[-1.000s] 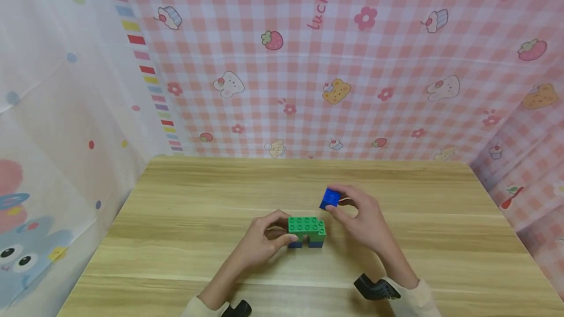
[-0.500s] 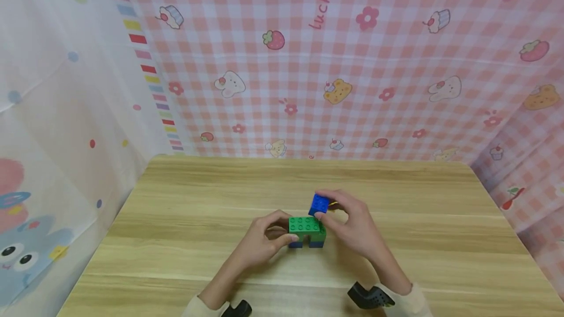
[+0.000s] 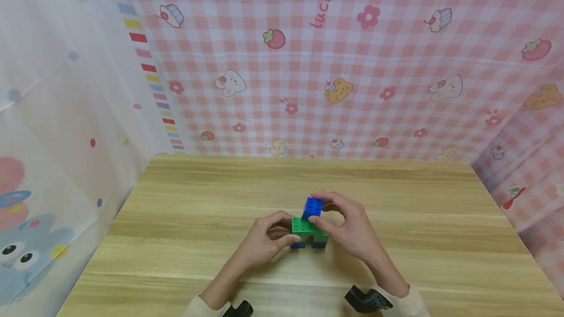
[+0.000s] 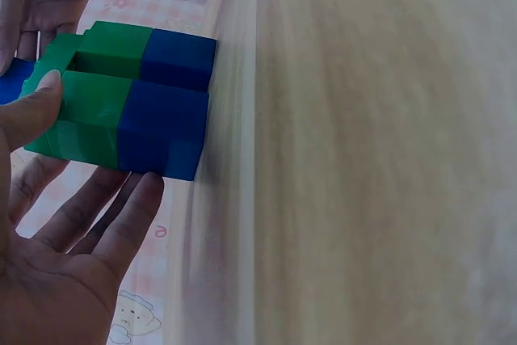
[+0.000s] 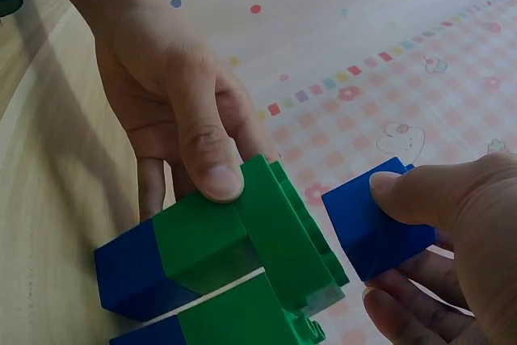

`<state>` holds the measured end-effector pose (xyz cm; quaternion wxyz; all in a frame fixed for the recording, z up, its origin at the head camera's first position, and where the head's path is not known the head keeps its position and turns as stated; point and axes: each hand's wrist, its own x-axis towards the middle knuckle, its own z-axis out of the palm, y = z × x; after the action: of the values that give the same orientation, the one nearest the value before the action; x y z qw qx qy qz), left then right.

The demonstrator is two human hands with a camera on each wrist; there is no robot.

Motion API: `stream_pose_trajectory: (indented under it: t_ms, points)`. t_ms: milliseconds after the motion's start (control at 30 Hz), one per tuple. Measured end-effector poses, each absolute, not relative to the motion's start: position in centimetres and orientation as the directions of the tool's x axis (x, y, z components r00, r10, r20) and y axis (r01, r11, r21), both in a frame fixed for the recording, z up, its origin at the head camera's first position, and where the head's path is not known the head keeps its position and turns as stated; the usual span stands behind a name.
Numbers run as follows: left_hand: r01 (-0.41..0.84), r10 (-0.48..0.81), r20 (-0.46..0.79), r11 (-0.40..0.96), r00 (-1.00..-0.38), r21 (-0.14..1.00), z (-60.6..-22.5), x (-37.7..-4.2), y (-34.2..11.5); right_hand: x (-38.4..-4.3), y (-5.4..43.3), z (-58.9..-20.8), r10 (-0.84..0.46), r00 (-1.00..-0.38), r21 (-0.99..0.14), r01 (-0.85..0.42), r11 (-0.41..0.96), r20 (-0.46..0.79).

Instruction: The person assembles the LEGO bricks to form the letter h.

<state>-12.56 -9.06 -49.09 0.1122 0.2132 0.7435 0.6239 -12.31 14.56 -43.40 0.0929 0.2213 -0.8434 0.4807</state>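
Observation:
A block build (image 3: 304, 229) of green toy bricks on two dark blue bricks (image 5: 133, 272) stands on the table in the head view, with a gap between its two legs. My left hand (image 3: 260, 242) pinches its left end, thumb on the near side. Just above the studded green top (image 5: 283, 236), my right hand (image 3: 350, 226) holds a small blue brick (image 3: 313, 207) between thumb and fingers. The right wrist view shows a gap between this blue brick and the studs. Part of the green top is hidden behind my right thumb in the head view.
The wooden table (image 3: 198, 199) carries the build near its middle. Behind it hangs a pink checked cloth (image 3: 282, 72), and a pale dotted cloth (image 3: 88, 111) hangs on the left. A black device (image 3: 367, 300) sits at the right wrist.
My right hand has moved left with the blue brick, from beyond the build's right end to over its green top. The left hand has kept its hold, nearly still.

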Motion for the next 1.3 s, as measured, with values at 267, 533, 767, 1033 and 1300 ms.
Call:
stream_pose_trajectory:
  t_ms: [267, 533, 767, 1033, 1300]
  points:
    - [0.188, 0.46, 0.104, 0.139, -0.882, 0.972, -49.2, -12.6, -9.1, -11.9, 13.9, -43.3, -0.349, -0.873, -0.783, -0.469, 0.409, 0.341]
    - [0.174, 0.468, 0.081, 0.158, -0.88, 0.972, -49.5, -12.7, -9.2, -11.7, 13.4, -43.3, -0.401, -0.858, -0.784, -0.479, 0.395, 0.322]
    - [0.18, 0.474, 0.082, 0.164, -0.877, 0.97, -49.5, -12.7, -9.2, -11.7, 13.3, -43.4, -0.417, -0.848, -0.79, -0.487, 0.372, 0.326]
    - [0.196, 0.477, 0.1, 0.157, -0.873, 0.968, -49.4, -12.6, -9.3, -11.7, 13.1, -43.6, -0.423, -0.843, -0.773, -0.5, 0.391, 0.331]
    - [0.183, 0.473, 0.088, 0.159, -0.877, 0.97, -49.5, -12.6, -9.2, -11.6, 13.3, -43.6, -0.429, -0.852, -0.795, -0.472, 0.381, 0.3]
